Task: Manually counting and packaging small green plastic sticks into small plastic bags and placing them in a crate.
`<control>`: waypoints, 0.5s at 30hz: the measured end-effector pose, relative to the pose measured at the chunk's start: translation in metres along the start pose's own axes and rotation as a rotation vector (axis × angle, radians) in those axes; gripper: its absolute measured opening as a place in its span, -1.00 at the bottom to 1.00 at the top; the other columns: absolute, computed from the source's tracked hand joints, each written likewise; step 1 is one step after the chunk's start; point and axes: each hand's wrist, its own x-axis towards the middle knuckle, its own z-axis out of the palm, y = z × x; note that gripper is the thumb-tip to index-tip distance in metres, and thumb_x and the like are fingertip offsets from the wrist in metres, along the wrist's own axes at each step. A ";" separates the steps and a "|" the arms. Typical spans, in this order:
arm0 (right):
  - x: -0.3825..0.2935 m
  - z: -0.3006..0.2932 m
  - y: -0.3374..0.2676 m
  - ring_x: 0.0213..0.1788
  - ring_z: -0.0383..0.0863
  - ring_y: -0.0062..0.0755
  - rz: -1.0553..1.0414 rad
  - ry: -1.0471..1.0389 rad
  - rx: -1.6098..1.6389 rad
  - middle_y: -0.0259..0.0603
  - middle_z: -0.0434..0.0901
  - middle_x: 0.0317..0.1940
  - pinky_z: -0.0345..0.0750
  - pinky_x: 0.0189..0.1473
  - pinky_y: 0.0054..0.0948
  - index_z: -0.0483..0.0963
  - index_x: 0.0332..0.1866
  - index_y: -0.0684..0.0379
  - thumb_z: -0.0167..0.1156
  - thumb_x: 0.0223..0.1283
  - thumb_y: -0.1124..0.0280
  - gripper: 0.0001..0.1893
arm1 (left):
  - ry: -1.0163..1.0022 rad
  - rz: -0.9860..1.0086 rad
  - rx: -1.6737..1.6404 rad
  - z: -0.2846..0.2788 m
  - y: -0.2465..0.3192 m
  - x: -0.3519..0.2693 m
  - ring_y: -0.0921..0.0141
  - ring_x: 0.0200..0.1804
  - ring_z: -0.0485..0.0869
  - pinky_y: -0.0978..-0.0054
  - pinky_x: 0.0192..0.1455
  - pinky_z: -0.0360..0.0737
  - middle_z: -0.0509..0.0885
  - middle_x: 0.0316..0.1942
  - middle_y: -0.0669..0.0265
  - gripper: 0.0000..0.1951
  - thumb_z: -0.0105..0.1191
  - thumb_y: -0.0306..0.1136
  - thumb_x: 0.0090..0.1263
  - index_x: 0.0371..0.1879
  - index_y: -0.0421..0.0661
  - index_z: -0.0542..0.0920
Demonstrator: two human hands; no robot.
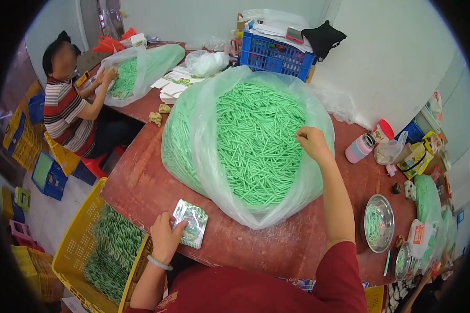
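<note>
A large clear plastic bag (203, 152) stands open on the red tabletop, full of thin light-green sticks (262, 144). Over the bag's right side is my right hand (312, 141), its fingers curled together; whether a stick is pinched between them cannot be made out. My left hand (167, 234) grips a silver-and-green printed foil packet (192, 225) by its left side at the table's near edge, thumb on top.
Below left, a yellow plastic crate (76, 238) holds many green packets (113, 250). Right of the bag are a pink bottle (359, 148) and a steel bowl (379, 245) of sticks. A blue crate (278, 54) stands behind. At far left a person (70, 113) handles another bag (141, 74).
</note>
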 end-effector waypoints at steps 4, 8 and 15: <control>0.028 0.016 -0.014 -0.43 0.66 -0.34 0.103 -0.107 0.083 -0.09 0.66 -0.47 0.55 -0.32 -0.41 0.62 -0.32 0.31 0.30 -0.04 0.51 -0.85 | 0.012 -0.001 -0.067 0.003 -0.002 0.005 0.12 -0.40 0.54 0.18 -0.33 0.44 0.53 -0.46 0.14 -0.64 0.36 -0.20 0.07 -0.47 -0.18 0.47; 0.059 0.038 -0.016 -0.39 0.67 -0.27 0.037 -0.137 0.031 -0.08 0.68 -0.44 0.57 -0.27 -0.38 0.64 -0.33 0.29 0.36 -0.12 0.48 -0.81 | 0.012 0.067 -0.045 0.005 0.002 0.009 0.13 -0.40 0.55 0.22 -0.35 0.45 0.54 -0.45 0.14 -0.67 0.36 -0.26 0.06 -0.46 -0.19 0.48; 0.104 0.097 -0.012 -0.26 0.64 -0.06 -0.176 -0.132 -0.054 0.01 0.63 -0.39 0.56 -0.22 -0.23 0.61 -0.32 0.25 0.41 -0.20 0.38 -0.73 | -0.034 -0.072 -0.286 -0.003 -0.002 0.014 0.24 -0.53 0.56 0.33 -0.45 0.46 0.56 -0.58 0.13 -0.75 0.35 -0.42 0.05 -0.52 -0.22 0.50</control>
